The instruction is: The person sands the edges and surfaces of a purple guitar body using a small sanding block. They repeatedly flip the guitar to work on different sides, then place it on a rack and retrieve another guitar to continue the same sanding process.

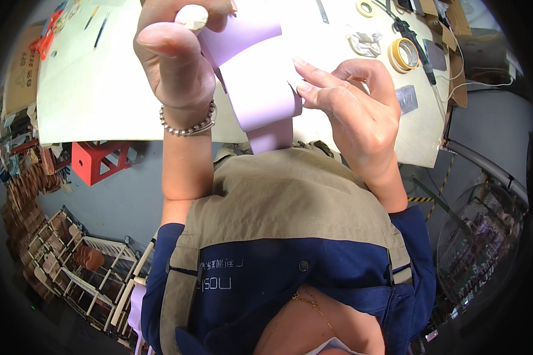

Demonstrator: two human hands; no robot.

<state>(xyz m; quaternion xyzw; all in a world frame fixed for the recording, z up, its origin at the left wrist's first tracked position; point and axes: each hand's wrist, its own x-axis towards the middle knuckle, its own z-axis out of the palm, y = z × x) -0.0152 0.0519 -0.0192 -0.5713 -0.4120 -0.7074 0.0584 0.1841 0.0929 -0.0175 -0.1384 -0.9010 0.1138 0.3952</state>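
My left hand (180,65) is raised over the table, its thumb and fingers closed around an off-white, round-ended piece (193,18). Beside it and stretching toward my lap is a smooth lilac piece (263,97) with curved, folded-looking faces; its exact kind I cannot make out. Its lower end reaches over the table edge in front of my apron. At the right edge of this piece, the thumb and forefinger of my right hand (361,112) grip close together, with the other fingers curled. A small dark tip shows by those fingertips, too small to name.
On the pale table (100,89), rolls of tape (403,55), crumpled white paper (364,43), a black corded tool (417,44) and a small clear box (406,99) lie to the right. A red stool (98,163), a rack (83,266) and a fan (479,236) stand around.
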